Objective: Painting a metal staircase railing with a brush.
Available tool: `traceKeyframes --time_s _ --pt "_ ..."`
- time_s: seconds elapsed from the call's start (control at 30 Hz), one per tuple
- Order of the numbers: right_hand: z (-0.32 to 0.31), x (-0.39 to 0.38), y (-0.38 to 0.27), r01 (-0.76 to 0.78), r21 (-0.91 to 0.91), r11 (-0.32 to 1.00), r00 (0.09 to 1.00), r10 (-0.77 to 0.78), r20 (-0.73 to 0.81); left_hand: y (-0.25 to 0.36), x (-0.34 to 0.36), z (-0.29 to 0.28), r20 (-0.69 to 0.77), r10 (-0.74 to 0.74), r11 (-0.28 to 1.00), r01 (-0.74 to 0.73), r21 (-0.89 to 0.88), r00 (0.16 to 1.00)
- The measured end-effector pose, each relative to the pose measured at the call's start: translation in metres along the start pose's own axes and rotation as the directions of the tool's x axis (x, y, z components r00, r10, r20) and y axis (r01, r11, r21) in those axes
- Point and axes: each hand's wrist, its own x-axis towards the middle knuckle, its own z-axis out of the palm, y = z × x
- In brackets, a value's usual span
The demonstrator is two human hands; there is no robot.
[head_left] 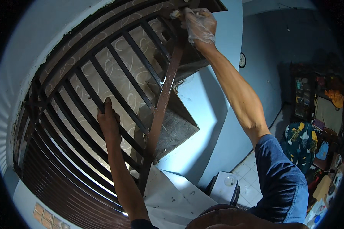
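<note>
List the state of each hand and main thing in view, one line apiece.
Left hand: bare, closed around a dark bar.
Right hand: raised to the railing's top; grip unclear.
Plastic glove: worn on right hand, wrinkled.
Brown rail: slanted, glossy.
Wall clock: hung up, time unreadable.
Orange cloth: crumpled.

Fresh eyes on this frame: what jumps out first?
First, the dark metal railing with long parallel bars, filling much of the left; the left hand grips it. Then the right hand in a clear plastic glove, raised at top centre. At far right, a rounded dark item with yellow and white patches.
</note>
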Motion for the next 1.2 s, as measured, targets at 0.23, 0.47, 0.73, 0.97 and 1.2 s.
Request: traceKeyframes --time_s 0.23,0.47,0.73,0.97,1.2 --pt "-0.001 0.021 -0.035 -0.198 0.104 0.975 0.956 0.216 -0.198 0.000 0.000 -0.001 -0.021 -0.018 1.000 0.018 0.021 1.000" --pt "-0.012 0.030 -0.036 -0.206 0.049 0.977 0.952 0.211 -0.223 0.001 -0.005 0.004 -0.054 0.002 1.000 0.000 0.027 0.999" --pt "-0.031 0.047 -0.009 -0.161 0.067 0.985 0.947 0.174 -0.270 -0.001 -0.003 0.004 -0.040 -0.008 1.000 0.009 0.011 0.999" --pt "-0.060 0.068 0.011 -0.077 -0.051 0.996 0.983 0.067 -0.174 -0.002 0.000 0.006 -0.006 0.006 1.000 -0.006 -0.026 1.000" --pt "-0.052 0.045 -0.023 -0.155 -0.539 0.828 0.965 0.011 -0.261 -0.004 0.001 0.000 -0.035 -0.026 0.999 0.024 -0.047 0.999"
